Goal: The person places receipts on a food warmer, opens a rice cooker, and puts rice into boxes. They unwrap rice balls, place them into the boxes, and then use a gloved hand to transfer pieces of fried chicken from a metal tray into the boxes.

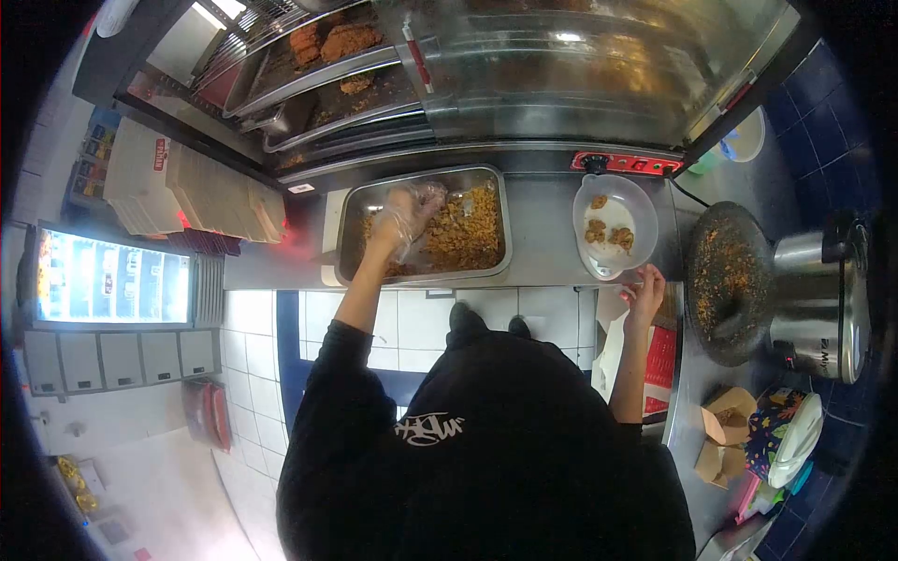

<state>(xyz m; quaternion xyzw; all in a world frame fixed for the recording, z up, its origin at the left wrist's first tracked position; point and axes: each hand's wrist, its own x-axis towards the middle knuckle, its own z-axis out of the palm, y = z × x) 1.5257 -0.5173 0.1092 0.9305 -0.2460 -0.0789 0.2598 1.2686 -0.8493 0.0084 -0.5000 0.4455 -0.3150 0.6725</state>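
Counter (543, 238), left hand (407, 217) in tray (423, 177) (gloved)

1. Steel tray (351, 234) of golden-brown fried bits, flat on the table, right under the gloved left grip (407, 220).
2. White dish (638, 206) (a few fried pieces inside), near rim touching the right grip (644, 294).

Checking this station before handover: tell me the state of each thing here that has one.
metal tray: uncovered, partly filled with fried bits
left hand: gloved in clear plastic, reaching into the metal tray
white container: open, a few fried pieces inside
right hand: bare, holding the white container at its rim
screen: lit
cardboard boxes: open
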